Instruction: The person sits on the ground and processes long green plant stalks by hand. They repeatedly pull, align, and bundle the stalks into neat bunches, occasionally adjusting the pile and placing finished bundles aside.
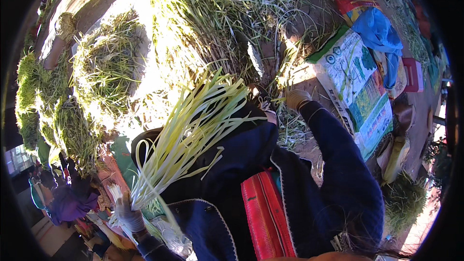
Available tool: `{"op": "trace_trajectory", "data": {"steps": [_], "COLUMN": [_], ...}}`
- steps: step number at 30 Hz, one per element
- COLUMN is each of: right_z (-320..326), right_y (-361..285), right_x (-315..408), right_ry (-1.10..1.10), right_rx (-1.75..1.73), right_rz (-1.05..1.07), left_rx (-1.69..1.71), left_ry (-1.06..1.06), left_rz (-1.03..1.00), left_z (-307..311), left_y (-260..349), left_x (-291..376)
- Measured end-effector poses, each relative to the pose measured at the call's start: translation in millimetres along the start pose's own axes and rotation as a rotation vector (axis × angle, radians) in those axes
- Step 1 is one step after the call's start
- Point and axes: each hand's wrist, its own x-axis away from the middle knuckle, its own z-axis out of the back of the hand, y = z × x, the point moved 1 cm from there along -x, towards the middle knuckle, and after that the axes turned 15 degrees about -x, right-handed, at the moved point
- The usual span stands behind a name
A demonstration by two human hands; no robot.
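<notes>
My left hand [129, 212], in a light knit glove, grips the pale base of a bunch of long yellow-green leafy stalks [192, 130] at the lower left. Their leaves fan out across my dark-clothed lap. My right hand [298, 100], gloved too, is beside my knee, just above loose stalks on the ground; a short yellow-green piece shows at its fingertips, but its grip is not clear. Beyond my knees lies a large heap of stalks [195, 32], partly in glaring sunlight.
A printed woven sack [353, 61] lies to the right with a blue cloth [378, 30] on it, near a red plastic object [412, 75]. More piles of greens [107, 65] stand at the left. A person in purple [70, 203] is at the lower left.
</notes>
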Motion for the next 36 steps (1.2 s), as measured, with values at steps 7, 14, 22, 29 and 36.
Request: {"op": "trace_trajectory", "data": {"steps": [7,14,22,29,36], "right_z": [-20,32,101,99,98], "right_y": [1,-73,-172,-149,-147], "right_x": [24,62,129,167,184], "right_ry": [0.135,0.560,0.492,0.443,0.508], "right_rx": [-0.087,-0.964,-0.574,-0.594,-0.507], "right_rz": [0.012,0.499,1.090,1.041,1.036], "left_rx": [0.024,-0.018,0.310,0.111,0.078], "left_ry": [-0.053,-0.052,-0.035,-0.111,-0.087], "left_rz": [-0.052,-0.059,0.254,0.173,0.146], "left_z": [-1,0,15,-4,-9], "left_y": [5,7,20,22,21], "left_x": [16,17,36,71,67]}}
